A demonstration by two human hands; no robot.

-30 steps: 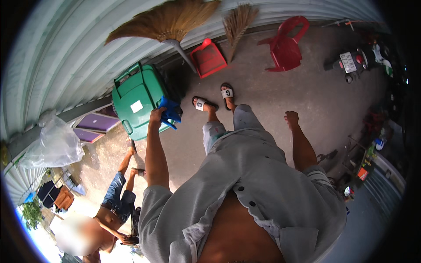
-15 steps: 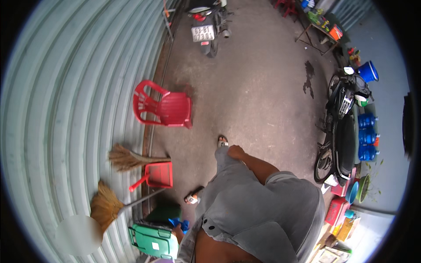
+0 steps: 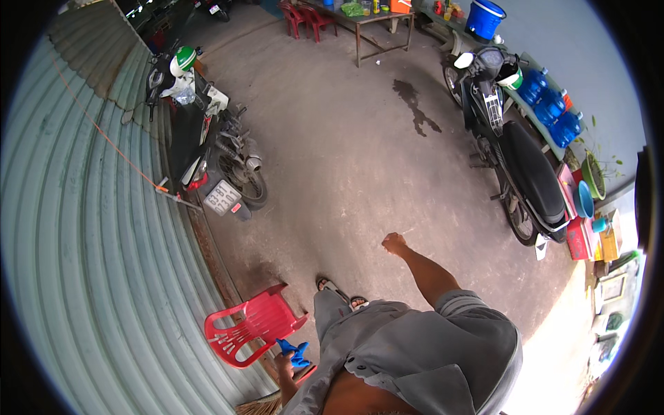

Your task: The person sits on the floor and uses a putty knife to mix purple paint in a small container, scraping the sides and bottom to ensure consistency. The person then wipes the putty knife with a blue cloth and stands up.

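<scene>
At the lower left, my left hand (image 3: pixel 283 364) is closed around a crumpled bundle of blue gloves (image 3: pixel 294 353). It is beside a red plastic chair (image 3: pixel 266 319), which stands against the corrugated wall; part of the chair is hidden behind the gloves and my arm. My right hand (image 3: pixel 393 243) hangs over the concrete floor ahead of me, fingers curled into a loose fist, with nothing seen in it. Both of my sandalled feet show below my grey clothes.
A motorbike (image 3: pixel 225 155) is parked along the left wall, and another motorbike (image 3: pixel 529 173) on the right. Beyond the right one are blue water bottles (image 3: pixel 550 107) and a blue bucket (image 3: pixel 485 19). A table (image 3: pixel 366 17) stands at the far side. Broom bristles (image 3: pixel 259 407) show at the bottom.
I have moved forward: the chair is now beside my left hand, and the dustpan and green bin have left the view. My right hand has swung out from my leg.
</scene>
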